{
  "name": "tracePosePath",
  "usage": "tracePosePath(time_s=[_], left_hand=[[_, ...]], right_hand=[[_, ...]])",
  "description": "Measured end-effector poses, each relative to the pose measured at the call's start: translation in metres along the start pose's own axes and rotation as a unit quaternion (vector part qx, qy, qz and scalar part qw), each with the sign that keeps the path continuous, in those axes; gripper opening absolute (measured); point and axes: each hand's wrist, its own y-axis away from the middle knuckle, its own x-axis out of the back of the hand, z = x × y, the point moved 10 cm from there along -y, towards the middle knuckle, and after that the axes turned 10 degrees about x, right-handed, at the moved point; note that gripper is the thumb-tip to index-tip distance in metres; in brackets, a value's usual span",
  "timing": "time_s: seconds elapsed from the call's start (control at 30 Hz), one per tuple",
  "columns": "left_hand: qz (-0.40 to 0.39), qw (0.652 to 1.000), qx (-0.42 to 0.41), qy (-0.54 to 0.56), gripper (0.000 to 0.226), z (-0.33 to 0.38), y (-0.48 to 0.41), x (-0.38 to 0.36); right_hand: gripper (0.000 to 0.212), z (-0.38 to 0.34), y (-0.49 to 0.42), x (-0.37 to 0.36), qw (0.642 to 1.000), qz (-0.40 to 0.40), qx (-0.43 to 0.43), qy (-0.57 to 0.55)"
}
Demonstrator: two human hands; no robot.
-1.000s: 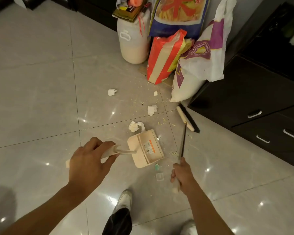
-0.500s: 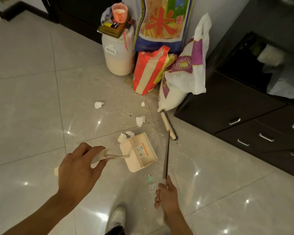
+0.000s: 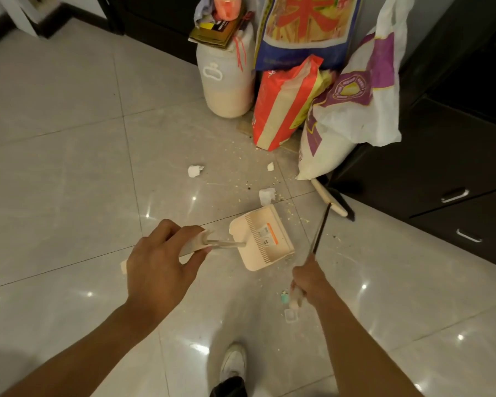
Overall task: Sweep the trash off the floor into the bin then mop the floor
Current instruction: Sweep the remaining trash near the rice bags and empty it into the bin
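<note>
My left hand (image 3: pixel 161 265) grips the cream handle of a dustpan (image 3: pixel 262 239) that rests on the tiled floor (image 3: pixel 69 181), mouth facing up and right. My right hand (image 3: pixel 308 279) holds the thin dark pole of a broom (image 3: pixel 321 227); its cream head with black bristles (image 3: pixel 334 203) sits by the cabinet base, under a white sack. Crumpled white paper scraps (image 3: pixel 195 171), (image 3: pixel 267 195), (image 3: pixel 270 166) and fine crumbs lie beyond the pan. A small green bit (image 3: pixel 284 298) and a clear square piece (image 3: pixel 291 316) lie near my right wrist.
A white plastic jug (image 3: pixel 226 84), a red-orange bag (image 3: pixel 284 104), a tall blue rice sack (image 3: pixel 307 27) and a white-purple sack (image 3: pixel 352 110) crowd the far corner. Dark cabinets with drawer handles (image 3: pixel 453 179) run along the right. My white shoe (image 3: pixel 234 362) stands below the pan.
The dustpan has slid forward over the paper scrap that lay at its far-left corner, closer to the other scraps. The broom head stays near the cabinet base. The view shifted.
</note>
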Motion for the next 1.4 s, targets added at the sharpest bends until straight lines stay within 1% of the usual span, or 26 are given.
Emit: tracePosePath(time_s=[0.1,0.13,0.2,0.27,0.33,0.43,0.53,0.6,0.7,0.8,0.9,1.0,1.13,1.23,1.4], left_hand=[[-0.003,1.000,-0.020,-0.007,0.026,0.008,-0.002,-0.001],[-0.006,1.000,-0.029,-0.008,0.026,0.012,-0.003,-0.001],[-0.011,0.999,-0.038,-0.012,0.027,0.017,-0.005,-0.001],[-0.013,0.999,-0.039,-0.011,0.027,0.020,-0.008,-0.001],[-0.007,0.999,-0.040,-0.008,0.024,0.022,-0.011,-0.002],[-0.013,0.999,-0.033,-0.002,0.030,0.021,-0.016,-0.004],[-0.007,1.000,-0.020,-0.005,0.024,0.018,-0.017,-0.002],[-0.004,1.000,-0.006,-0.010,0.022,0.012,-0.015,-0.003],[-0.010,1.000,0.009,-0.013,0.028,0.005,-0.009,-0.008],[-0.004,1.000,0.009,-0.023,0.028,0.001,-0.002,-0.010],[-0.009,1.000,0.001,-0.025,0.028,0.005,0.004,-0.012],[-0.016,0.999,-0.010,-0.030,0.027,0.016,0.008,-0.013],[-0.016,0.999,-0.020,-0.023,0.024,0.026,0.011,-0.008],[-0.015,0.999,-0.024,-0.020,0.030,0.028,0.016,-0.003],[-0.008,1.000,-0.008,-0.014,0.036,0.018,0.028,0.007]], right_hand=[[0.070,0.026,0.032,-0.008,0.997,-0.043,-0.006,0.070],[0.073,0.038,0.041,-0.009,0.996,-0.049,-0.006,0.078],[0.077,0.058,0.061,-0.011,0.997,-0.058,-0.003,0.055],[0.073,0.070,0.081,-0.004,0.999,-0.038,0.006,0.000],[0.069,0.082,0.099,0.007,0.998,0.005,-0.005,-0.060],[0.069,0.084,0.108,0.012,0.993,0.049,-0.018,-0.108],[0.069,0.067,0.084,0.022,0.986,0.094,-0.002,-0.135],[0.069,0.056,0.049,0.031,0.985,0.113,-0.002,-0.127],[0.070,0.034,-0.003,0.029,0.996,0.080,-0.005,-0.037],[0.068,0.013,-0.015,0.011,0.999,0.009,0.009,0.045],[0.076,0.010,0.012,0.005,0.995,-0.032,0.020,0.092],[0.082,0.041,0.046,0.000,0.990,-0.076,0.019,0.117],[0.079,0.080,0.087,-0.008,0.986,-0.111,0.026,0.121],[0.071,0.099,0.110,-0.001,0.992,-0.094,0.040,0.071],[0.067,0.127,0.123,0.014,1.000,-0.014,0.013,-0.023]])
